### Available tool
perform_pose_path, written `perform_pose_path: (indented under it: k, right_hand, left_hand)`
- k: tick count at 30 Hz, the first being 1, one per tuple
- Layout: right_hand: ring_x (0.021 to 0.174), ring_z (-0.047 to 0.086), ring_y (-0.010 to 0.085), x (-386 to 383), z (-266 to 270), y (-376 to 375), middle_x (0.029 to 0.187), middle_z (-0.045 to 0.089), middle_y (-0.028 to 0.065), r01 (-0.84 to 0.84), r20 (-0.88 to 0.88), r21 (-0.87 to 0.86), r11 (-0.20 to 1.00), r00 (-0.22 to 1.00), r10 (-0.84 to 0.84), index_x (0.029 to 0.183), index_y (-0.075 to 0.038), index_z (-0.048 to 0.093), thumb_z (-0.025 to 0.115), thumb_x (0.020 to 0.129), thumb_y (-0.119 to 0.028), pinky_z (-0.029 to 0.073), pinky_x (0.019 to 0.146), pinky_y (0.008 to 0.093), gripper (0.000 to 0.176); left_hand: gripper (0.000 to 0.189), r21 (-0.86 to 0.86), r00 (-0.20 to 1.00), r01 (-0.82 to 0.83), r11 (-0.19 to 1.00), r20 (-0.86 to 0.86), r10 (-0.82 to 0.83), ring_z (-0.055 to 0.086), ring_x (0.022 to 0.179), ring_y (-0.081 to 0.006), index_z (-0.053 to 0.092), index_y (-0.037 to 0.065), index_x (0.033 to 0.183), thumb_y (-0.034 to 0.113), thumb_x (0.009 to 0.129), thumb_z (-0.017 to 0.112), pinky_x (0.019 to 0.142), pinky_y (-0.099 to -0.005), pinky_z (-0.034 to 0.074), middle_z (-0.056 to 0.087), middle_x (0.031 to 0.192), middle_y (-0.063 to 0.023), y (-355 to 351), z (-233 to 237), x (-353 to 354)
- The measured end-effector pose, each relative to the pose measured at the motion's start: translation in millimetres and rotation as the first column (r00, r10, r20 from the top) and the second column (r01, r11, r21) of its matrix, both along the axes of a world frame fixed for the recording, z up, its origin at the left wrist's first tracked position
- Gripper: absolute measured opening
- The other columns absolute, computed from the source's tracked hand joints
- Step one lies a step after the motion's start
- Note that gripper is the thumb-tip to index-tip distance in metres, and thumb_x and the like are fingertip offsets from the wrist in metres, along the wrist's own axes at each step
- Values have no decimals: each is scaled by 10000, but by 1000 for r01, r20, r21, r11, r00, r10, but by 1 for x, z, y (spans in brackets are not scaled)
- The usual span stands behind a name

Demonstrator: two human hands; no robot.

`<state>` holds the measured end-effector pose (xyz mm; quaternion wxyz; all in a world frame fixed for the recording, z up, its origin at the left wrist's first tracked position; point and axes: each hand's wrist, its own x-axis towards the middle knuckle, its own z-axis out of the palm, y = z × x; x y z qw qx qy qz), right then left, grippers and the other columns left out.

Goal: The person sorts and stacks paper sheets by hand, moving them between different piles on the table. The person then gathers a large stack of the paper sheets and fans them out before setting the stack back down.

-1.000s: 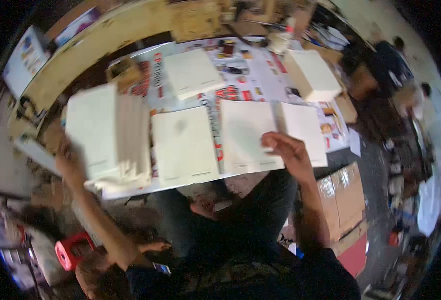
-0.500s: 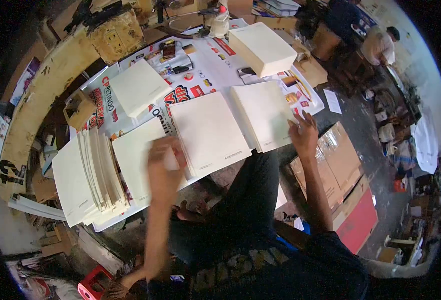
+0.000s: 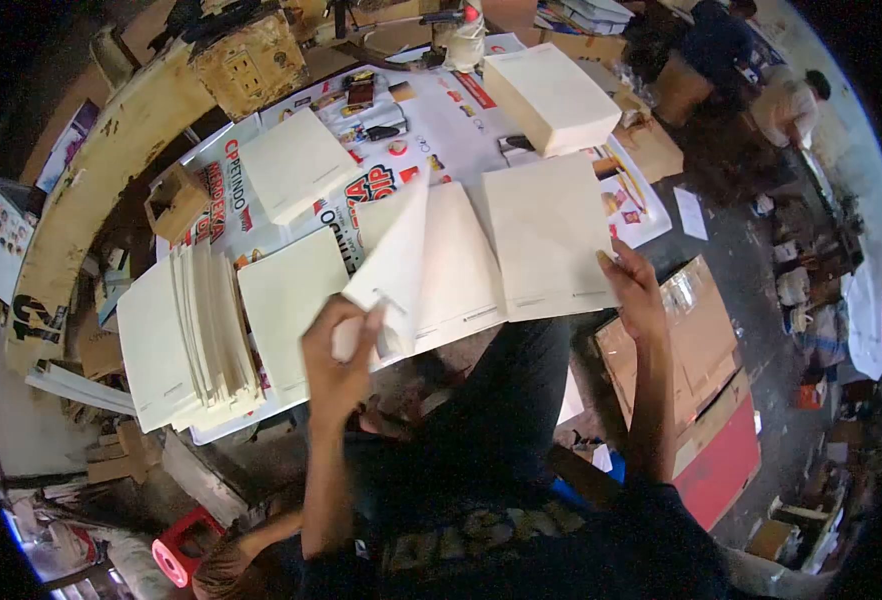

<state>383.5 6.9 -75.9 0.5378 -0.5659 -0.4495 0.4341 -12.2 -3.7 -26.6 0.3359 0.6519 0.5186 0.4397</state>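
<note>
In the head view, the left hand (image 3: 339,350) pinches the lower end of a lifted sheet (image 3: 397,265), its thumb and fingers closed on the paper. The sheet is slightly blurred and stands up in a curl over the left part of the middle stack (image 3: 453,270), so the pages behind it are partly hidden. Small print shows near its lower end but is too small to read. The right hand (image 3: 637,292) holds the right edge of the right stack (image 3: 546,235) near its lower corner; how far the fingers reach beneath the paper cannot be told. The left edge of this stack meets the right side of the middle stack. To the left of the middle stack lies another cream stack (image 3: 293,305), its lower right corner covered by the left hand, and beyond it a fanned pile (image 3: 186,335) with uneven, overlapping leaves. Farther back on the table are a flat stack (image 3: 299,165) and a thick block of paper (image 3: 551,98). The printed cover (image 3: 421,120) beneath them all shows only in the gaps, which cuts its red and black lettering. A small open carton (image 3: 178,203) sits by the cover's left edge. At the right, the forearm overlaps a taped cardboard box (image 3: 696,325). Two people, one in dark clothing (image 3: 713,45) and one in a pale top (image 3: 786,105), are dim at the upper right. Low at the left, a bare limb beside a red stool (image 3: 187,545) is partly hidden, and whose it is cannot be told.
</note>
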Motion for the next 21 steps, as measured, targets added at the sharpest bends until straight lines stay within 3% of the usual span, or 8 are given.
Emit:
perform_pose_path:
  k: [5,7,11,13,15,16,19,21]
  right_hand:
    - [994,595,163,-66,-15,10,1082,659,146,54,-38,-64,997,998,-56,1259,22,553,631,914,-179,456,892,287,407]
    - [922,617,128,-96,-3,21,1064,670,104,-195,-94,-7,981,977,193,1274,26,543,604,918,-97,489,796,244,381]
    - [956,594,202,-130,19,29,1099,639,158,-185,-418,-321,929,908,37,1255,42,545,644,906,-282,456,886,315,486]
    - [935,597,206,-123,-24,40,1061,644,152,-220,-285,-312,925,950,130,1235,47,558,647,903,-297,472,851,326,486]
    - [918,598,206,-126,-54,47,1023,648,144,-186,288,-37,982,939,188,1244,51,542,646,904,-297,474,845,325,497]
    - [957,582,206,-137,-20,39,1104,616,169,-302,-56,-103,948,953,297,1255,53,532,655,897,-290,464,865,323,510]
    - [1041,561,230,-170,-5,27,1222,554,199,-198,-108,-81,977,976,189,1312,47,490,626,915,-321,439,924,333,559]
    - [1111,532,245,-203,-7,25,1262,525,213,-213,-60,-126,969,976,207,1346,44,451,605,925,-339,415,966,343,590]
  left_hand:
    - [567,-51,661,121,991,-741,-119,426,1280,-431,538,46,1029,262,610,852,1108,-490,262,516,1295,-276,-18,21,-52]
    - [585,-66,722,114,991,-680,-129,403,1273,-458,513,61,1068,233,624,853,1120,-475,274,493,1306,-280,-16,7,-61]
    - [278,11,803,145,989,-585,-111,580,1058,-415,548,4,927,67,751,754,923,-421,465,625,1039,-240,-16,0,-85]
    - [109,-29,914,26,999,-405,-35,604,806,-407,580,-11,871,26,827,673,772,-363,497,607,815,-233,-22,1,-95]
    - [100,-50,935,-177,983,-321,152,482,647,-155,638,-4,984,19,893,603,637,-286,437,544,702,-122,-33,-10,-107]
    - [119,-12,943,-326,945,-79,324,499,701,-130,637,7,1011,33,902,597,654,-272,440,563,751,-82,-42,-13,-109]
    - [460,-109,469,-554,825,778,418,540,1132,-209,533,-35,1235,343,1009,401,987,-357,406,580,1199,-140,-50,-24,-109]
    - [622,-172,272,-295,940,928,255,484,1232,-247,471,-78,1297,452,1002,331,1084,-387,311,528,1301,-187,-49,-23,-125]
